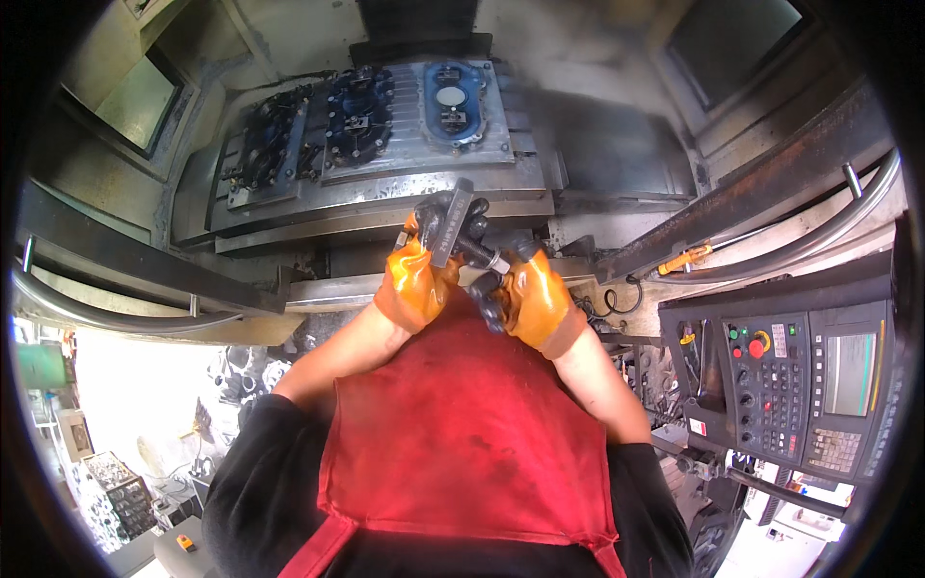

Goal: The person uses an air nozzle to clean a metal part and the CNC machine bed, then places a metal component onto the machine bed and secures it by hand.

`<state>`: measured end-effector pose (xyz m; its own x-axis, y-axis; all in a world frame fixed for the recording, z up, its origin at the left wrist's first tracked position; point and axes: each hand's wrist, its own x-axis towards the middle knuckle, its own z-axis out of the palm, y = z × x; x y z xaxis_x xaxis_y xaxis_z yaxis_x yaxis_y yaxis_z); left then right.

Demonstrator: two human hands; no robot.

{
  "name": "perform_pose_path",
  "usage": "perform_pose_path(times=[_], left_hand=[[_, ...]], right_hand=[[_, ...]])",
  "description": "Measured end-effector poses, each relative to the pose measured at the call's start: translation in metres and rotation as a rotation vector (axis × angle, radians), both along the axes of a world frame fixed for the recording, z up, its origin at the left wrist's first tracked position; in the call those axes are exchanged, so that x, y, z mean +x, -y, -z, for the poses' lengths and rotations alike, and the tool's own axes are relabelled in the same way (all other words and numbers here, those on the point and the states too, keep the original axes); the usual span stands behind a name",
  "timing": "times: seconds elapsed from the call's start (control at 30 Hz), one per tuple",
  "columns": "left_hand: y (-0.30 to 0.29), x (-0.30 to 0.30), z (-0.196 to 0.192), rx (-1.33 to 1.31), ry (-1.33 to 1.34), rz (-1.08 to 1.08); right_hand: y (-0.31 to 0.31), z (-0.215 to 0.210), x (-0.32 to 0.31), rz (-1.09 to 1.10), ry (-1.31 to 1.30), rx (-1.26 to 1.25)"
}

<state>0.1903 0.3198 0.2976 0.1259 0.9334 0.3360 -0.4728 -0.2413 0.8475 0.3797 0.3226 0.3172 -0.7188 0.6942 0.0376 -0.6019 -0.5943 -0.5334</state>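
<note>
In front of my red apron, both hands wear orange gloves with black fingers. My left hand (419, 275) is closed round a dark T-shaped tool (451, 223), whose flat bar carries light lettering. From the bar a black shaft with a bright metal collar slants toward my right hand (535, 299). That hand's fingers curl around the collar end, which they partly hide. I cannot make out the tool's exact kind. Beyond the hands, a blue-filled metal casting (451, 96) sits clamped on a fixture plate (409, 164) inside the machine.
Two dark fixtures, one left (260, 144) and one in the middle (358, 116), stand beside the casting. Door frames with curved rails (135, 318) flank the opening. An orange-handled air gun (686, 260) hangs by the right rail. A control panel (785, 376) stands at right.
</note>
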Motion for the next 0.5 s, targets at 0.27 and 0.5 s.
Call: perform_pose_path(times=[0.27,0.5], left_hand=[[-0.002,0.002,-0.006,-0.386,0.567,0.173],[0.000,0.003,-0.020,-0.404,0.666,0.229]], right_hand=[[-0.003,-0.002,0.009,-0.121,-0.120,-0.118],[0.002,-0.003,0.009,0.121,0.346,-0.177]])
